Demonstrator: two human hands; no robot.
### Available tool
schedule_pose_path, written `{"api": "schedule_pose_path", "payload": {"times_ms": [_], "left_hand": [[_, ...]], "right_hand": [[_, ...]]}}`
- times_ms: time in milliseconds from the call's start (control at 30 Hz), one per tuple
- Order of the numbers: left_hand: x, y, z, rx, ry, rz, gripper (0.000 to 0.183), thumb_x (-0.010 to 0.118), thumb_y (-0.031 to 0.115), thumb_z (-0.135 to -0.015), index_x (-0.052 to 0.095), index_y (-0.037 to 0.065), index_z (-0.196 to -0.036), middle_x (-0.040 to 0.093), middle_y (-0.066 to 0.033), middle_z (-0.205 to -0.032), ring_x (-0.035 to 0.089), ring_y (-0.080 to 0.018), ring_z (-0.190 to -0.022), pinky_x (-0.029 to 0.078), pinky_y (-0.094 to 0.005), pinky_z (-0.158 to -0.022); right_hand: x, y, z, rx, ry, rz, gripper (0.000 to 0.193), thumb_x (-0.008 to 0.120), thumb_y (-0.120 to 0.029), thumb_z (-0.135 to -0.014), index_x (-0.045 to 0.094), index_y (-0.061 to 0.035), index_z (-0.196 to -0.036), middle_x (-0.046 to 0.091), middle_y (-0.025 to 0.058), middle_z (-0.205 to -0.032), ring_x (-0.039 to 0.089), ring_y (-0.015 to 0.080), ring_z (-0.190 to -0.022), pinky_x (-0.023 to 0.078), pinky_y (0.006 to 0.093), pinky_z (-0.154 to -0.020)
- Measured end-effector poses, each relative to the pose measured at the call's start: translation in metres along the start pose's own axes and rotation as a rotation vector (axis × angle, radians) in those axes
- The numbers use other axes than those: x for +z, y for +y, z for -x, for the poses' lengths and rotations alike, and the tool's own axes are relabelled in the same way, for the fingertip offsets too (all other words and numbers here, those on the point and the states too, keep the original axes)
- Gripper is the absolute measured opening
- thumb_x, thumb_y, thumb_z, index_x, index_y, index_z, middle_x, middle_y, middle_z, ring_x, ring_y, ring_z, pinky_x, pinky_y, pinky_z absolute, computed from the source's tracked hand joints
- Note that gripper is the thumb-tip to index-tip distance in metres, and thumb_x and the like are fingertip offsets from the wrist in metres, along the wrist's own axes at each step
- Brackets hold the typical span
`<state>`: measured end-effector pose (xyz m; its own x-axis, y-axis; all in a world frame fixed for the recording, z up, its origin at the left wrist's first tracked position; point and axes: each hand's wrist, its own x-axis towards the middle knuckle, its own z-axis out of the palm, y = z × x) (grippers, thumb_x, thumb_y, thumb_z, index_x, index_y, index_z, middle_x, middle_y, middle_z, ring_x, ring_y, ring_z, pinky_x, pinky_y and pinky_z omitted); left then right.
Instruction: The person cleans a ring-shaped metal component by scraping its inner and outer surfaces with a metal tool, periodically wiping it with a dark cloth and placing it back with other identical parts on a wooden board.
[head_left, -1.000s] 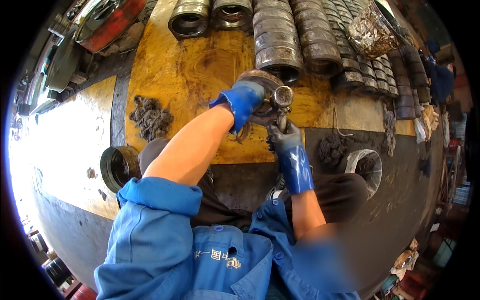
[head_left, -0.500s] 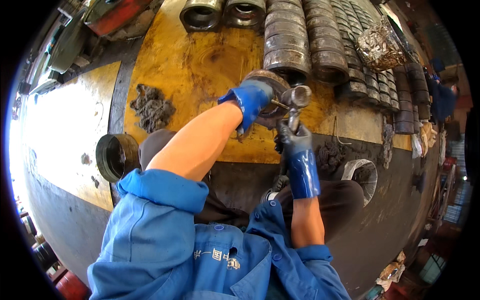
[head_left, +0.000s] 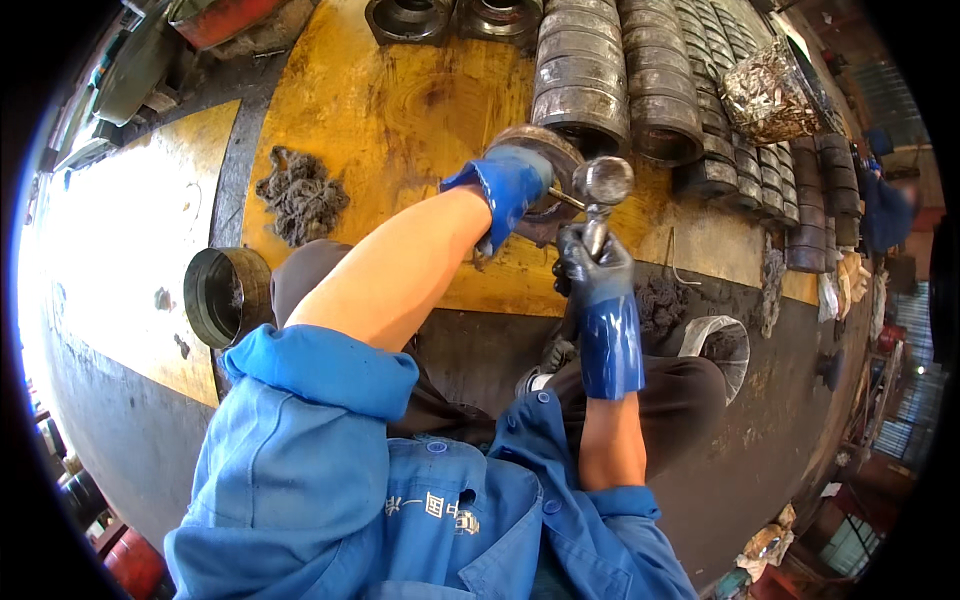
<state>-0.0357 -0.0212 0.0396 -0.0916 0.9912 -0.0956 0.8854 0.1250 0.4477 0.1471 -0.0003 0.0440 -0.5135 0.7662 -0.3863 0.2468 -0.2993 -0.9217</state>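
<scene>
My right hand point(head_left: 597, 262), in a dark-smeared blue glove, is closed round the handle of a hammer point(head_left: 606, 180) with its round metal head upward. To its left, my left hand point(head_left: 518, 185), in a blue glove, lies against a rusty metal ring point(head_left: 545, 140) on the yellow sheet. A thin metal rod point(head_left: 567, 198) sticks out from this hand toward the hammer; the fingers are partly hidden, but they appear closed on it. Hammer head and rod end look close together; whether they touch I cannot tell.
Rows of metal rings point(head_left: 580, 85) stand stacked beyond my hands. A grey rag point(head_left: 302, 195) lies on the yellow sheet point(head_left: 390, 110) at left, near an open metal cylinder point(head_left: 255, 295). A bent wire point(head_left: 674, 262) and a pale-rimmed container point(head_left: 742, 360) are at right.
The hammer head has risen slightly and turned more toward me, with my right hand still round the handle. My left hand stays at the ring with the rod. The whole view has shifted a little.
</scene>
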Motion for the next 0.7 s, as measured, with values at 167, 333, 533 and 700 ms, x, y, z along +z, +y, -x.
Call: {"api": "schedule_pose_path", "payload": {"times_ms": [167, 333, 533, 700], "left_hand": [[0.0, 0.0, -0.018, -0.237, -0.311, -0.049, 0.031, 0.068, 0.015, -0.078, 0.069, 0.009, -0.108, 0.066, -0.0151, -0.109, 0.062, -0.032, -0.102, 0.049, -0.038, -0.085], [0.017, -0.026, -0.027, -0.261, -0.303, -0.033, 0.03, 0.069, 0.016, -0.077, 0.069, 0.009, -0.107, 0.066, -0.0148, -0.108, 0.063, -0.0321, -0.1, 0.049, -0.0385, -0.084], [0.035, -0.05, -0.031, -0.307, -0.339, -0.011, 0.031, 0.069, 0.016, -0.077, 0.069, 0.008, -0.107, 0.067, -0.0147, -0.106, 0.063, -0.0323, -0.098, 0.049, -0.039, -0.083], [0.007, -0.027, -0.019, -0.248, -0.32, 0.002, 0.03, 0.069, 0.015, -0.077, 0.069, 0.006, -0.106, 0.066, -0.0156, -0.105, 0.063, -0.0324, -0.098, 0.049, -0.0388, -0.082]], "right_hand": [[0.011, -0.014, 0.017, -0.207, 0.06, -0.092, 0.018, 0.068, -0.01, -0.085, 0.06, -0.0006, -0.098, 0.06, 0.0049, -0.071, 0.055, 0.0095, -0.052, 0.044, 0.0236, -0.044], [0.0, 0.023, -0.014, 0.219, -0.046, 0.035, 0.017, 0.07, -0.009, -0.084, 0.062, -0.0024, -0.097, 0.06, 0.0039, -0.069, 0.055, 0.009, -0.052, 0.043, 0.0242, -0.043], [0.0, -0.019, 0.01, -0.229, -0.056, -0.059, 0.022, 0.069, -0.015, -0.086, 0.061, -0.0018, -0.101, 0.059, 0.0046, -0.069, 0.055, 0.0109, -0.052, 0.044, 0.0237, -0.044], [0.005, -0.007, -0.012, -0.203, 0.033, 0.087, 0.014, 0.068, -0.011, -0.086, 0.064, -0.0016, -0.095, 0.061, 0.0027, -0.069, 0.055, 0.008, -0.053, 0.043, 0.0221, -0.046]]}}
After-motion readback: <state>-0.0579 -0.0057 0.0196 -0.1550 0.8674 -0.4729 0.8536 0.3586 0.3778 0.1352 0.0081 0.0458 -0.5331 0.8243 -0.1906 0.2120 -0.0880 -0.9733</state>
